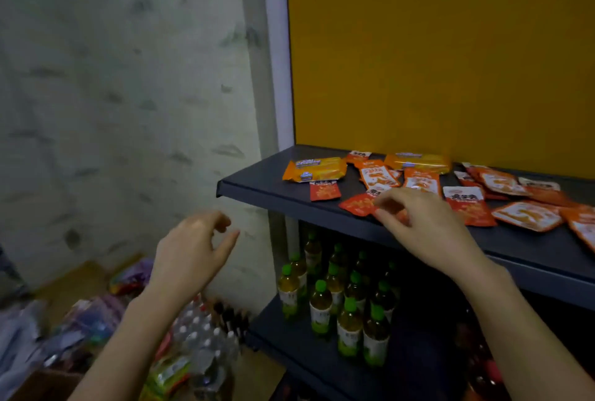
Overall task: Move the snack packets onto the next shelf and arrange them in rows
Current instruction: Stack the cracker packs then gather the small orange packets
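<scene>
Your right hand (415, 226) pinched the red snack packet (357, 204) by its right end; left hand (190, 246), loose and empty, lay farther left.

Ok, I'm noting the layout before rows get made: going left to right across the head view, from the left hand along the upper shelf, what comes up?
left hand → yellow biscuit pack → red packet at the fingertips → right hand → white-topped packet → flat orange packet

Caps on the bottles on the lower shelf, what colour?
Green caps, clearest in the head view.
</scene>
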Available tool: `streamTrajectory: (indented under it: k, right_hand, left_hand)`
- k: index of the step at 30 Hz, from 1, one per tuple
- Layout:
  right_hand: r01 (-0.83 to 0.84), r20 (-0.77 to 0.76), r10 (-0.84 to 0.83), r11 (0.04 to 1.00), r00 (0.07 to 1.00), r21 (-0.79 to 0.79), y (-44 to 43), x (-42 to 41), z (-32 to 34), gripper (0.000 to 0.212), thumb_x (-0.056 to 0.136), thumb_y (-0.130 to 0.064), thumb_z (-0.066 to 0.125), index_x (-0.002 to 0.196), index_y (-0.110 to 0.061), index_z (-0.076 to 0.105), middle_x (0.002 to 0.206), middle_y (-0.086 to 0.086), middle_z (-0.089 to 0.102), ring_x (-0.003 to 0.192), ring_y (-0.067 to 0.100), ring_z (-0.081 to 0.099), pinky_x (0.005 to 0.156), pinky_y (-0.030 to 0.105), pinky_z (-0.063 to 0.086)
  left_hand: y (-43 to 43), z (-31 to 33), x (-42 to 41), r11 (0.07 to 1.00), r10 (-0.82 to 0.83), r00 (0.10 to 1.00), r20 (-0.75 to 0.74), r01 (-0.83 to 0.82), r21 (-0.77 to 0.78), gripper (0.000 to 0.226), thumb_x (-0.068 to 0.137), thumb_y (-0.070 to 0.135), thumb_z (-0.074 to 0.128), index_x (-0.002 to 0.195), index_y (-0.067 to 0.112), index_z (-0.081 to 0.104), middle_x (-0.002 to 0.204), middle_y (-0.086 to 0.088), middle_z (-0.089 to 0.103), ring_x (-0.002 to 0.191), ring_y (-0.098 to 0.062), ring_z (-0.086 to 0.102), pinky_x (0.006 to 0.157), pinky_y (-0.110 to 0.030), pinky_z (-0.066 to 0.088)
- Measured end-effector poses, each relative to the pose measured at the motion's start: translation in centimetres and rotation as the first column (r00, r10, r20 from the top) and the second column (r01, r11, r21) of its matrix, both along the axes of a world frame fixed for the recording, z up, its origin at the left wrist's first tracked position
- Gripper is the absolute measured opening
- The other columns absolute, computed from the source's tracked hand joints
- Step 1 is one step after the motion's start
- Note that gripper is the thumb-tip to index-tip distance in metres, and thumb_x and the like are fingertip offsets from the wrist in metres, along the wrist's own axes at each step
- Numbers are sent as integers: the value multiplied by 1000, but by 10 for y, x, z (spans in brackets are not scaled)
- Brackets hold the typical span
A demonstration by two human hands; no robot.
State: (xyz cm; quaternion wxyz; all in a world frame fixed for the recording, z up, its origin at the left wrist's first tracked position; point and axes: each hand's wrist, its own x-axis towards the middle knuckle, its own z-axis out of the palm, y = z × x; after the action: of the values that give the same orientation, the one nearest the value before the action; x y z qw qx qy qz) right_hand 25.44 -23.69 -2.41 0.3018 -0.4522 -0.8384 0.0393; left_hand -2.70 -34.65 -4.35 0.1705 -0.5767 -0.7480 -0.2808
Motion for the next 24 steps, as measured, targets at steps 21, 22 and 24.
streamTrajectory:
  k: [21,22,24]
  right_hand:
    - [643,350,-552,726,757,-245,205,37,42,66,88,-61,41,109,-1,58,116,17,59,107,34,55,79,36,43]
    - [657,357,-559,699,749,-283,211,35,41,68,87,-64,39,104,-1,57,118,18,58,107,35,55,79,36,42]
    - [674,367,-566,648,738,-355,222,33,38,76,83,-70,38,114,-4,56,131,19,52,117,37,51,89,40,42]
  left_hand:
    - [271,13,-14,903,16,937,350,137,-407,112,45,96,34,113,10,57,116,-13,58,104,-30,56,93,-42,46]
    - [275,15,-14,891,19,931,365,150,-429,113,42,95,40,114,10,56,119,-12,58,105,-29,56,93,-42,46]
    - [284,18,-16,869,6,902,432,209,-449,117,31,91,45,115,10,54,120,-11,58,104,-27,56,93,-41,47]
